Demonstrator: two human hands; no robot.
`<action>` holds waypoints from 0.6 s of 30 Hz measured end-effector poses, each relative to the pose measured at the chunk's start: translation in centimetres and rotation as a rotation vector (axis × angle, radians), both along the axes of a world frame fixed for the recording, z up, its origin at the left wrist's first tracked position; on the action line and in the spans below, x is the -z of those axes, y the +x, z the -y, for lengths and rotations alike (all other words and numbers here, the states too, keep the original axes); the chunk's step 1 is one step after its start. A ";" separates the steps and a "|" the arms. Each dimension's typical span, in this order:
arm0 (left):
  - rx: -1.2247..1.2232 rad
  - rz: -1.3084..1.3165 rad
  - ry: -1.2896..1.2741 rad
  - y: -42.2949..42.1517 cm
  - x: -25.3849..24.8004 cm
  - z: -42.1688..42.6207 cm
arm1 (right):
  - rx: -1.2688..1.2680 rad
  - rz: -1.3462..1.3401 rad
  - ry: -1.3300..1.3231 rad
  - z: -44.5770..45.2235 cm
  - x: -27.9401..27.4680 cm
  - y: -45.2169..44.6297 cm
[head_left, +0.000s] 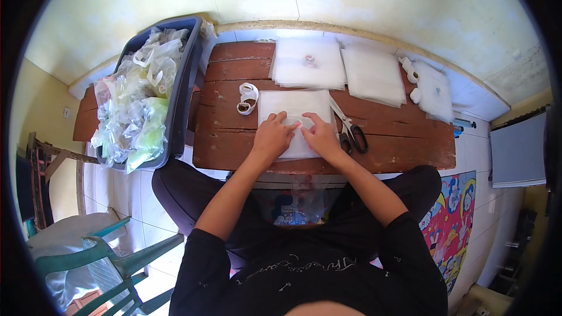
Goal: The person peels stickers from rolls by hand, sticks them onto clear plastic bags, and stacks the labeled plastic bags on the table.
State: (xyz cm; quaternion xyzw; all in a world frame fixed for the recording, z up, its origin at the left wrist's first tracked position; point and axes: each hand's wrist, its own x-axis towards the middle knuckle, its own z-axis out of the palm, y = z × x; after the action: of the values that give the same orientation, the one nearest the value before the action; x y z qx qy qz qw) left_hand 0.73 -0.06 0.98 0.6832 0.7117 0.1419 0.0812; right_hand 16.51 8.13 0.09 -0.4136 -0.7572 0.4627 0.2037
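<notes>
A stack of clear plastic bags (269, 102) lies on the wooden table right in front of me. A small red-and-white label (299, 123) sits near its middle. My left hand (273, 137) rests on the bags with its fingers spread and bent, the fingertips at the label's left side. From the right, my right hand (320, 136) touches the same spot, index finger and thumb apart. Black-handled scissors (350, 129) lie beside the stack, close to my right hand. Left of the bags are white tape rolls (247, 98).
More plastic bag stacks (310, 64) (373, 76) (432, 90) line the back of the table (404, 134), with white rolls (411, 74) among them. A dark tub (190, 64) full of crumpled plastic bags stands at the left. A green chair (111, 257) is at lower left.
</notes>
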 end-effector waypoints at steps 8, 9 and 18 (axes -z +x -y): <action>-0.016 0.056 0.003 -0.3 -0.1 -0.1 | -0.045 0.188 0.322 -0.8 0.7 0.6; -0.016 0.088 -0.001 -0.5 -0.1 -0.1 | -0.033 0.194 0.317 -1.0 0.0 0.8; -0.117 0.125 0.087 -0.6 0.0 0.2 | 0.092 0.388 0.489 -3.6 -1.2 2.7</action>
State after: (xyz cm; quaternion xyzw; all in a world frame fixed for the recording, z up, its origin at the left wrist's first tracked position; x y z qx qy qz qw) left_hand 0.17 -0.28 0.97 0.6333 0.7370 0.2193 0.0874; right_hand 19.19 11.76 1.28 -0.4666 -0.8513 0.1700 0.1695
